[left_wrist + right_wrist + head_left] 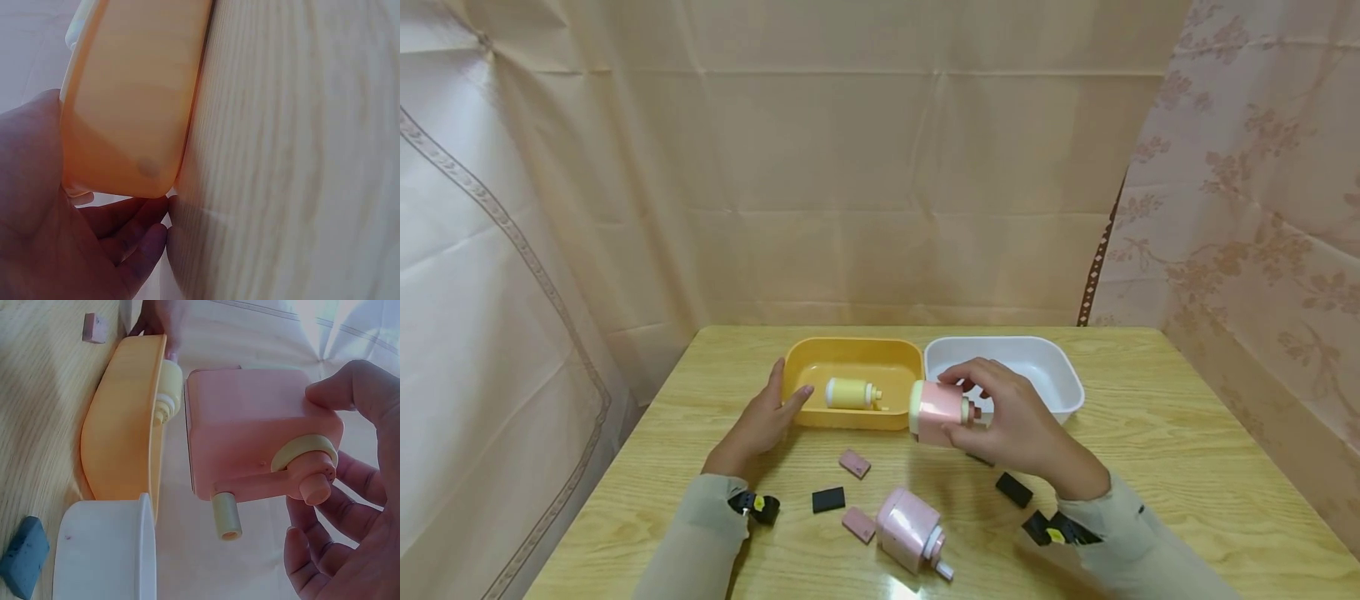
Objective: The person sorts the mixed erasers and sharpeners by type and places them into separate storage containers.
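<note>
My right hand (1011, 417) holds a pink hand-crank pencil sharpener (250, 425) up over the near side, where the two tubs meet. Thumb and fingers grip its sides, and its crank with a cream knob points down in the right wrist view. At the left end of the yellow tub (853, 419), my left hand (767, 417) grips the wall, thumb over the rim and fingers along the outside. Inside that tub lies a yellow sharpener (850, 393) on its side. Another pink sharpener (908, 527) lies on the table near me, its crank toward the lower right.
A white tub (1060, 375) stands right beside the yellow one. Small pink blocks (855, 463) and black blocks (828, 500) lie scattered on the wooden table (700, 533). One black block (1014, 490) sits below my right hand. A beige curtain (880, 192) hangs behind the table.
</note>
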A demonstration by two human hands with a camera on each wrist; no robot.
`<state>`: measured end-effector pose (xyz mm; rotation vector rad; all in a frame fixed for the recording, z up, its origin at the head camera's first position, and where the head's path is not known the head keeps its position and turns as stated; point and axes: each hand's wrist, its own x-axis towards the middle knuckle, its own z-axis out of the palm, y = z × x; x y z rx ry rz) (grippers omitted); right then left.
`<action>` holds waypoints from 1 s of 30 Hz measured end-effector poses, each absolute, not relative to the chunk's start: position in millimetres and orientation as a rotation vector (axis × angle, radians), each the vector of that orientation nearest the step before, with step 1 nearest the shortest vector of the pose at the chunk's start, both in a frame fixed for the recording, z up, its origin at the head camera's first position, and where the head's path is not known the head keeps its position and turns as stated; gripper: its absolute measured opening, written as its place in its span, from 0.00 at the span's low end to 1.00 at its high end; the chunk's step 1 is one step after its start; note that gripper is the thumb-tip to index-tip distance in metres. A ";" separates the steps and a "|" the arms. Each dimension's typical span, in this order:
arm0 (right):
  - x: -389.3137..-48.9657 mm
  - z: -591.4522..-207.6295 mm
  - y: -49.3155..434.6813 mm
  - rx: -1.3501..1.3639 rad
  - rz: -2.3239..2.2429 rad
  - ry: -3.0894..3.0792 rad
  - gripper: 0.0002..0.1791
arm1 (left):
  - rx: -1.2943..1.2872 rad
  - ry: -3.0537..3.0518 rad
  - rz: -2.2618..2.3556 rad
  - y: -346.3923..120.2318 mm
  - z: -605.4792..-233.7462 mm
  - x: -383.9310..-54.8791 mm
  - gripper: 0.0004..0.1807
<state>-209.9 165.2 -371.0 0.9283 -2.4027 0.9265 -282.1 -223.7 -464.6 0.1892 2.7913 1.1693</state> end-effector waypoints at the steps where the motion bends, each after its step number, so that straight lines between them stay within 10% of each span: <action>1: -210.6 -371.0 164.7 0.926 0.925 -2.401 0.28 | 0.192 2.794 1.167 -223.5 -464.4 -282.3 0.58; 30: -238.6 -365.8 149.4 0.931 0.958 -2.375 0.26 | 0.191 2.798 1.153 -221.8 -461.3 -281.2 0.58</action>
